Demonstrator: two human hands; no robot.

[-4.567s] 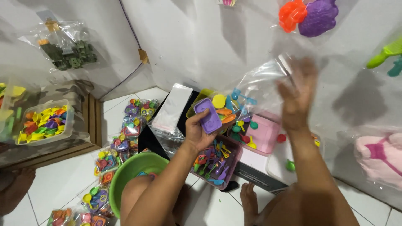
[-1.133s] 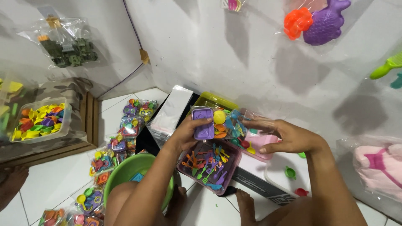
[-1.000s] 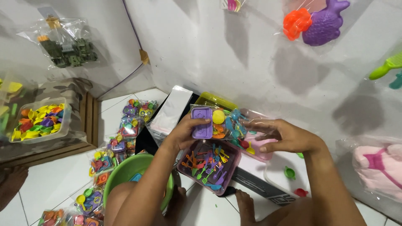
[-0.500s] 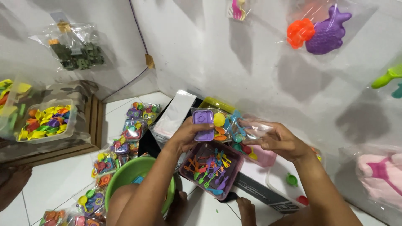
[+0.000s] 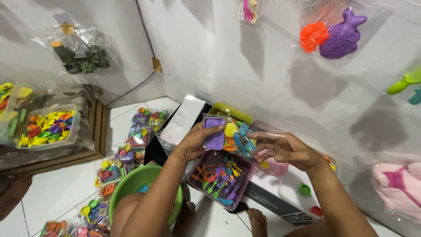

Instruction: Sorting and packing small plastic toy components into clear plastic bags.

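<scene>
Both hands' grip clamped on clear toy bag (image 5: 232,136), its contents blurred, left hand (image 5: 195,142), right hand (image 5: 287,151).

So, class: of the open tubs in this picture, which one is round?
The green bowl by the person's knee. The purple tub of tiny utensils and the clear tub of bright pieces are both rectangular.

Bag brought down and closed in both hands

Earlier we had our right hand (image 5: 287,151) raised high, shaking open the clear bag (image 5: 239,137) against the wall; now it has come down level with our left hand (image 5: 195,141), fingers spread on the bag's right end. The purple tray (image 5: 214,132), once bare in our left hand, now sits inside the bag with the small coloured toys, and the bag hangs lower, just above the pink tub (image 5: 219,174).
</scene>
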